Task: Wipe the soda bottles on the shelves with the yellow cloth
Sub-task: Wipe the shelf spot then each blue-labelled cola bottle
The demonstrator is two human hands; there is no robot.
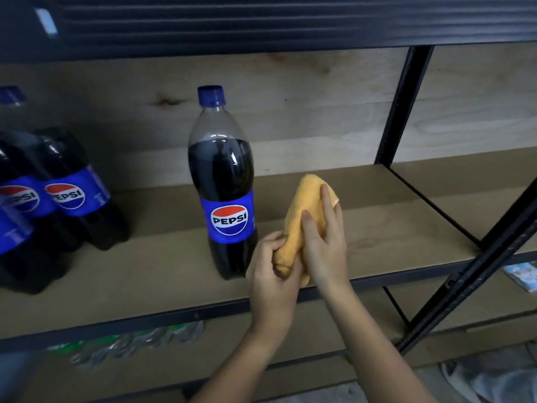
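Yellow cloth [305, 216] slants up-right between both hands; bottle [223, 181] upright.

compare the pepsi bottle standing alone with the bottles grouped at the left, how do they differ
The single bottle stands upright and apart, close beside the yellow cloth that both hands hold; the grouped bottles are packed together and appear to lean. The single bottle shows whole, cap included; the group is cut off by the frame edge. Both have blue Pepsi labels and dark soda.

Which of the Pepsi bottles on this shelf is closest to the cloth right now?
The lone upright bottle in the middle of the shelf, just left of the yellow cloth held in both hands. The other bottles are grouped at the far left.
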